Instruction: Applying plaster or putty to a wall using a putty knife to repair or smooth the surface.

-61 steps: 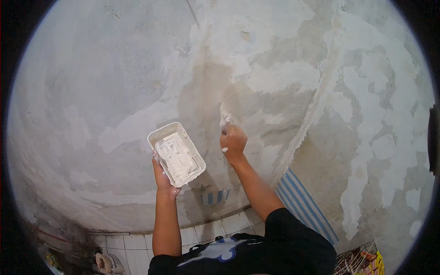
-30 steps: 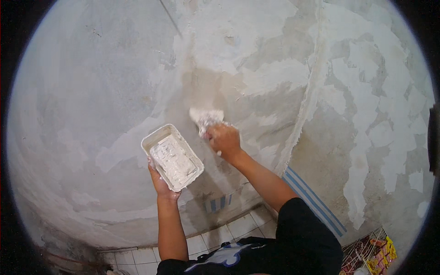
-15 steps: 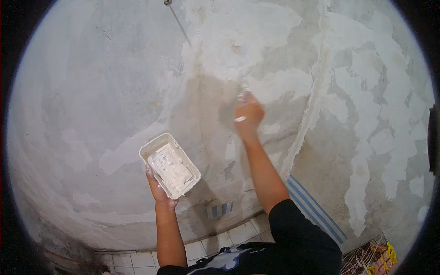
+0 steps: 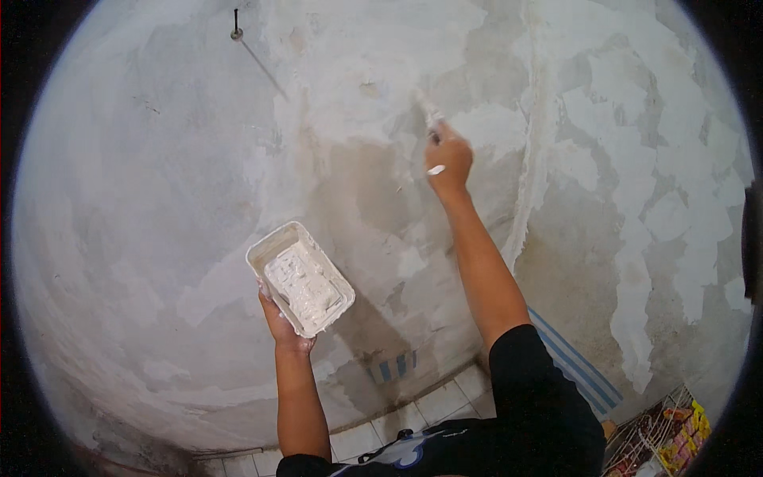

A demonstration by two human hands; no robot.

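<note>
A black short-sleeved shirt (image 4: 540, 405) is worn, its front marked by a whitish, blue-edged print (image 4: 408, 455); the right wrist (image 4: 449, 188) is dabbed with white.

Paste (image 4: 304, 285) in tub (image 4: 280, 241), wall (image 4: 175, 199) behind

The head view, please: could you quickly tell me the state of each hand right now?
Left hand: holding a pale tub with whitish paste in it.
Right hand: closed on a blurred, paste-smeared tool.
</note>
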